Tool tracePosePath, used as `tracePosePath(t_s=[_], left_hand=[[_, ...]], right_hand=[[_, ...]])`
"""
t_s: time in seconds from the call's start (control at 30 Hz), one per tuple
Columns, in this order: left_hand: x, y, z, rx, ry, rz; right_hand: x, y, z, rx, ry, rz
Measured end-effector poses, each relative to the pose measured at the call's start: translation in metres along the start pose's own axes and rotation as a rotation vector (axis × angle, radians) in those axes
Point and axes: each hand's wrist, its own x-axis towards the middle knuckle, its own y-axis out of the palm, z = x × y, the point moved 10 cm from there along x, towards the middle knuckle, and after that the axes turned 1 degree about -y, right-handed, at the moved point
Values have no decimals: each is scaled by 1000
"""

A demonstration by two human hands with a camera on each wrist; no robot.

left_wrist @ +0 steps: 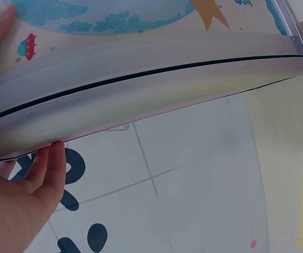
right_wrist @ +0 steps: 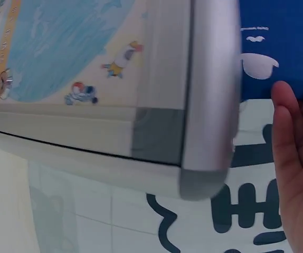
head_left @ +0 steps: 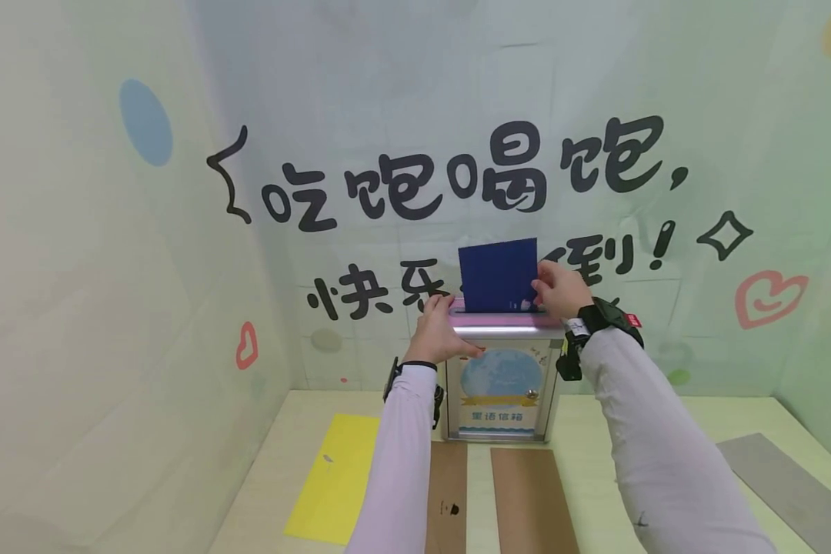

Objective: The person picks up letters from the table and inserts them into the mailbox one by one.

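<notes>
A metal letter box (head_left: 505, 332) with a printed front panel stands upright against the back wall. My left hand (head_left: 438, 332) grips its upper left corner, the thumb across the front and the fingers over the top and rear edge, as the left wrist view also shows. A dark blue envelope (head_left: 497, 273) stands upright at the slot in the box's top, its lower edge hidden there. With thumb and fingers, my right hand (head_left: 561, 291) pinches the envelope's right edge near the bottom. The right wrist view shows a small white print (right_wrist: 259, 66) on the envelope.
On the pale table lie a yellow envelope (head_left: 335, 477) at left, two brown envelopes (head_left: 533, 500) before the box, and a grey flat piece (head_left: 789, 477) at right. A small lock (head_left: 531, 394) sits on the box's front. Walls with printed lettering enclose the back and sides.
</notes>
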Motion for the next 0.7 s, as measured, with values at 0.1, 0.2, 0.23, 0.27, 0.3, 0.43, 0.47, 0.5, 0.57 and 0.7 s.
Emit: tracePosePath(t_s=[0.1, 0.2, 0.23, 0.27, 0.3, 0.43, 0.47, 0.5, 0.57, 0.7], left_hand=[[0, -1, 1, -1, -3, -3], [0, -2, 1, 2, -2, -10], [1, -3, 1, 4, -2, -11], [1, -3, 1, 5, -3, -13], [2, -3, 1, 8, -3, -14], [4, -4, 3, 11, -1, -19], [4, -4, 3, 8, -1, -19], [4, -4, 3, 5, 1, -19], [3, -3, 3, -2, -1, -16], [2, -2, 2, -9, -8, -9]], right_hand=[[-1, -20, 10, -12, -20, -81], [2, -40, 17, -1, -33, -120], [4, -46, 20, 8, -33, -127], [6, -51, 22, 11, -32, -130], [8, -57, 24, 15, -33, -136], [15, -77, 31, 39, -31, -150], [16, -80, 31, 40, -29, -155], [17, -84, 32, 46, -25, -161], [18, -88, 31, 52, -12, -171], [21, -92, 31, 53, -20, -191]])
